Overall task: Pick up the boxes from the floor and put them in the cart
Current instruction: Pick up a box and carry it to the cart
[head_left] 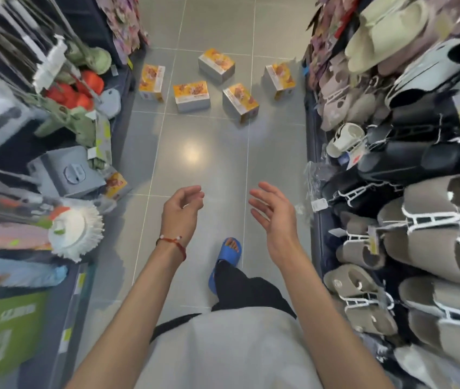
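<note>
Several orange-and-white boxes lie scattered on the grey tiled floor (pixel 212 158) ahead: one at the left (pixel 152 82), one in the middle (pixel 191 96), one farther back (pixel 217 65), one front right (pixel 240 102) and one at the far right (pixel 279 81). My left hand (pixel 181 213), with a red cord on its wrist, hovers in front of me, fingers loosely curled, holding nothing. Beside it my right hand (pixel 271 216) is held out with relaxed fingers, also empty. Both hands are well short of the boxes. No cart is in view.
The aisle is narrow. Shelves on the left hold mops (pixel 75 230), a grey bucket (pixel 68 171) and cleaning goods. Racks of slippers (pixel 419 226) line the right side. My foot in a blue slipper (pixel 227 259) steps forward on the tiles.
</note>
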Available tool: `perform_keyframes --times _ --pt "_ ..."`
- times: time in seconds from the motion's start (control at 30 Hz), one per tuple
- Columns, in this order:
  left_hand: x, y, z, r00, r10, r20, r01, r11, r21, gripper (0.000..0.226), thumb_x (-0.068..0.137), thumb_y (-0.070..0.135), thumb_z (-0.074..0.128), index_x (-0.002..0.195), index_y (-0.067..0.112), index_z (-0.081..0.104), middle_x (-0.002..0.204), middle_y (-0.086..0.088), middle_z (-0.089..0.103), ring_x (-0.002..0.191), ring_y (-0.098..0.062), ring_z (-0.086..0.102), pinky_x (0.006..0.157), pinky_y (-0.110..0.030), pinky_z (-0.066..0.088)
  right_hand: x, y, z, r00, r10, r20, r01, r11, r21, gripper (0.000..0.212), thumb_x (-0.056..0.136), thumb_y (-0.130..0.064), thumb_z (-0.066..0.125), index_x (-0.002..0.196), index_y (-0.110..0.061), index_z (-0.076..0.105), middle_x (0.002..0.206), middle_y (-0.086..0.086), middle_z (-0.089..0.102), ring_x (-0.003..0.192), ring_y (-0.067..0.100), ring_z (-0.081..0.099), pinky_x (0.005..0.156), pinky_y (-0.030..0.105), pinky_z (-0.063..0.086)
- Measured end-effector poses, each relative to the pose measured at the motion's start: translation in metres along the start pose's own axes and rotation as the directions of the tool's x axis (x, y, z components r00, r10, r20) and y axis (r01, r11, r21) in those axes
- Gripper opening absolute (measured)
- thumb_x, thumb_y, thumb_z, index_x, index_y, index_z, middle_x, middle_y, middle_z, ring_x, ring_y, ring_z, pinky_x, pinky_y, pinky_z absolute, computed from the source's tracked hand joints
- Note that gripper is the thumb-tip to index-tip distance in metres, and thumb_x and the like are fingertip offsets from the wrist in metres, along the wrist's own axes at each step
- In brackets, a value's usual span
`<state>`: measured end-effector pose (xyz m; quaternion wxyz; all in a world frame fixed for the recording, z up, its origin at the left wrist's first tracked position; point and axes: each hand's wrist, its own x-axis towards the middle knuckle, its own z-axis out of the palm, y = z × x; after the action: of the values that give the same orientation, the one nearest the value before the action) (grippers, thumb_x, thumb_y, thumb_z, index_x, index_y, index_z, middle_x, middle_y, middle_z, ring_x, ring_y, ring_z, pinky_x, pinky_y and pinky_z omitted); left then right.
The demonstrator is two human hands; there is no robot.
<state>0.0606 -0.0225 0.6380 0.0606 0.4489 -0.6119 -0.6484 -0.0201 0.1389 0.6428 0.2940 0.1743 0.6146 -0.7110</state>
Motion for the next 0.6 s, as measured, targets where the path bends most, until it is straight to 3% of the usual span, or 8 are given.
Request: perform_keyframes --times 0.17,0.33,0.5,0.6 --pt "0.084 0.070 0.032 1.000 0.011 -0.024 -0.011 1.000 0.010 0.026 0.095 0.003 0.058 0.117 0.011 0.068 0.108 0.000 0.070 0.116 -0.023 0.064 0.095 -0.030 0.046 0.087 -0.072 0.038 0.999 0.012 0.040 -0.012 1.000 -0.018 0.022 0.093 -0.019 0.068 0.113 -0.026 0.072 0.119 0.005 0.076 0.110 0.019 0.072 0.100 0.034 0.054" --pt "0.160 0.125 0.069 1.000 0.011 0.011 -0.011 1.000 0.016 0.024 0.096 0.004 0.055 0.111 0.019 0.066 0.116 -0.003 0.070 0.116 -0.023 0.064 0.092 -0.027 0.046 0.164 -0.127 0.060 0.999 0.001 0.039 0.000 0.999 -0.041 0.021 0.094 -0.020 0.069 0.113 -0.028 0.072 0.118 0.003 0.077 0.109 0.018 0.072 0.096 0.032 0.054" --pt "0.247 0.171 0.107 0.999 -0.008 0.034 0.007 0.999 0.032 0.028 0.097 0.002 0.053 0.121 0.009 0.065 0.113 -0.003 0.069 0.116 -0.025 0.064 0.078 -0.017 0.046 0.251 -0.177 0.077 0.999 0.035 -0.013 -0.036 0.998 -0.043 0.018 0.094 -0.018 0.067 0.109 -0.027 0.072 0.117 0.005 0.077 0.106 0.018 0.073 0.093 0.032 0.054" --pt "0.307 0.199 0.131 0.998 -0.027 0.054 0.024 0.998 0.057 0.028 0.098 0.004 0.053 0.122 0.010 0.065 0.116 -0.003 0.069 0.115 -0.023 0.064 0.088 -0.023 0.047 0.308 -0.209 0.090 0.998 0.053 -0.035 -0.055 0.997 -0.049 0.019 0.094 -0.020 0.068 0.111 -0.027 0.071 0.118 0.005 0.076 0.107 0.018 0.072 0.094 0.032 0.055"
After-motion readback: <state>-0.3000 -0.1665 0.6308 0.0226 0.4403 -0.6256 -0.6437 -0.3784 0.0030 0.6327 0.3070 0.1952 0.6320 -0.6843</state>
